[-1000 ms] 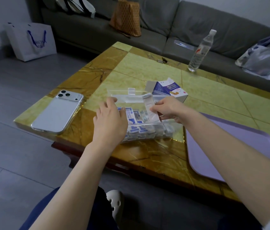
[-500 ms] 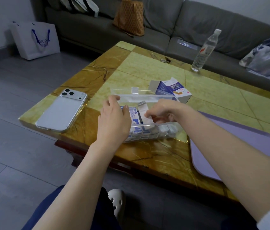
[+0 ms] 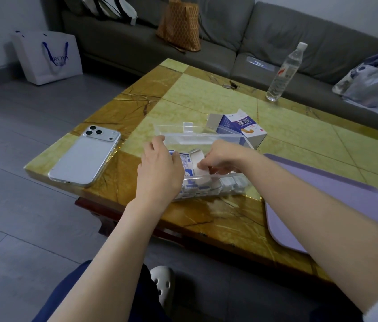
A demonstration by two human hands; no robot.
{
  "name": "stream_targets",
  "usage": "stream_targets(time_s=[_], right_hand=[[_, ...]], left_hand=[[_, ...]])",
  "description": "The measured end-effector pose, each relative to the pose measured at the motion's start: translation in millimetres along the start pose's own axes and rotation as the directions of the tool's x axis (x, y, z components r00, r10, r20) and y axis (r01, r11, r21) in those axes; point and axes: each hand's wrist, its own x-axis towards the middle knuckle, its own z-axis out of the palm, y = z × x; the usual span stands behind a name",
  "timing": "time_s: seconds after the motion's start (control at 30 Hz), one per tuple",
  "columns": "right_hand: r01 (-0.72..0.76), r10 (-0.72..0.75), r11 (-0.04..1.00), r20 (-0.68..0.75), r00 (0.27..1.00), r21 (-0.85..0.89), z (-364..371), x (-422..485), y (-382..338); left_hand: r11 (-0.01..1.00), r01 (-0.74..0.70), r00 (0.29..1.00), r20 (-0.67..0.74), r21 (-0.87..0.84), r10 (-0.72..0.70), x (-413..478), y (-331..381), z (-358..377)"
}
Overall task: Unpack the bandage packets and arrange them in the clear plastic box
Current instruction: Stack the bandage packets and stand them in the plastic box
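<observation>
A clear plastic box point(image 3: 234, 182) sits near the table's front edge, its lid point(image 3: 183, 132) tipped open behind it. Several white-and-blue bandage packets point(image 3: 203, 188) stand in rows inside. My left hand point(image 3: 159, 169) rests over the box's left end, fingers on the rim and the packets there. My right hand point(image 3: 221, 159) reaches down into the box and pinches a white bandage packet point(image 3: 197, 162) among the others. An opened blue-and-white bandage carton point(image 3: 241, 130) lies just behind the box.
A phone point(image 3: 85, 158) lies face down at the table's left front. A lilac tray point(image 3: 336, 201) covers the right side under my right forearm. A water bottle point(image 3: 283, 73) stands at the far edge, before a grey sofa.
My right hand has lowered the white packet from above the box down in among the other packets. My left hand has stayed at the box's left end.
</observation>
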Motion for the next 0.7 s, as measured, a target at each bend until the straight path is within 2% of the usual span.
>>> stream_targets(time_s=[0.7], right_hand=[[0.103,-0.104,0.995,-0.094,0.990,-0.017,12.6,11.4,6.1]], left_hand=[[0.999,-0.011,1.000,-0.013,-0.030,0.011,4.1,-3.1,1.9]])
